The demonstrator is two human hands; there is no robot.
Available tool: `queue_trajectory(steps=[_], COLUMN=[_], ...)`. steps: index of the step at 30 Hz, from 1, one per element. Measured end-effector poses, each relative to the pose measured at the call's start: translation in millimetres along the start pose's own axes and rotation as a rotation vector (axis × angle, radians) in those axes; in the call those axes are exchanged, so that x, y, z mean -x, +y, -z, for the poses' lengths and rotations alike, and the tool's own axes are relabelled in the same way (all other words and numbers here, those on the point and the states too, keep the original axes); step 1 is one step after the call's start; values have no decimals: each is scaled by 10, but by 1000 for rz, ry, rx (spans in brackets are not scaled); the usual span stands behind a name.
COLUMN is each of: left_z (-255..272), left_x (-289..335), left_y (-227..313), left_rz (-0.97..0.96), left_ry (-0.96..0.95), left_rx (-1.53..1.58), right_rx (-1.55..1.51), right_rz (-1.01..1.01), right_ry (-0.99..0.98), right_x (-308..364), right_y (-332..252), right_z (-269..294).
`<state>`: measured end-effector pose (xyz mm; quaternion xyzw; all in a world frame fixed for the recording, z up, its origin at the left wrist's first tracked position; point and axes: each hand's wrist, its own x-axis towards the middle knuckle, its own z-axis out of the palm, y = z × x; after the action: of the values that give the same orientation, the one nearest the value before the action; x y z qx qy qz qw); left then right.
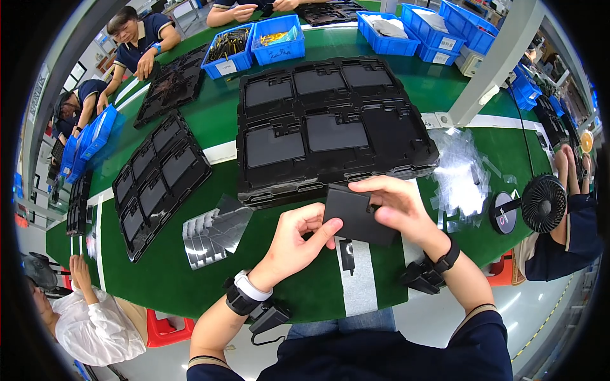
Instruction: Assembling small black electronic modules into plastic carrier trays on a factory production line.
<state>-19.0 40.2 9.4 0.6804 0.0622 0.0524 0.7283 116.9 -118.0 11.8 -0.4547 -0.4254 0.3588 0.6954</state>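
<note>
A flat black rectangular piece [357, 219] with a small notch near its upper right edge is held up between my two hands, above the table's front edge. My left hand [297, 238] grips its left side, thumb on the front face and fingers curled behind. At the upper right edge, my right hand [397, 204] pinches it with thumb and fingers. Just beyond stands a stack of black trays [395, 130]; several compartments of the top one hold similar dark grey pieces [337, 132]. A small black strip [347, 256] lies below the held piece, on a white band of the table.
Left of me, another black tray [162, 181] lies beside a transparent film sheet [217, 232]. Clear film scraps [460, 178] spread to the right, near a small black fan [543, 203]. Blue bins [278, 47] stand farther back. A grey post [495, 66] rises at right. Other people sit around.
</note>
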Motion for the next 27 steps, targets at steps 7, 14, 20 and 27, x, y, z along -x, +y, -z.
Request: queue_trajectory(steps=[7, 14, 20, 27], left_z=[-28, -74, -30, -61], left_x=[74, 70, 62, 149], left_y=[12, 115, 38, 22], left_rz=[64, -218, -115, -127], left_ry=[-237, -71, -63, -59], left_rx=[123, -555, -725, -749], right_rx=[-325, 684, 1263, 1342], right_rz=[-36, 27, -112, -89], right_ry=[-151, -255, -199, 37], right_x=[-17, 171, 574, 848], right_y=[32, -588, -374, -137], right_z=[-8, -137, -326, -463])
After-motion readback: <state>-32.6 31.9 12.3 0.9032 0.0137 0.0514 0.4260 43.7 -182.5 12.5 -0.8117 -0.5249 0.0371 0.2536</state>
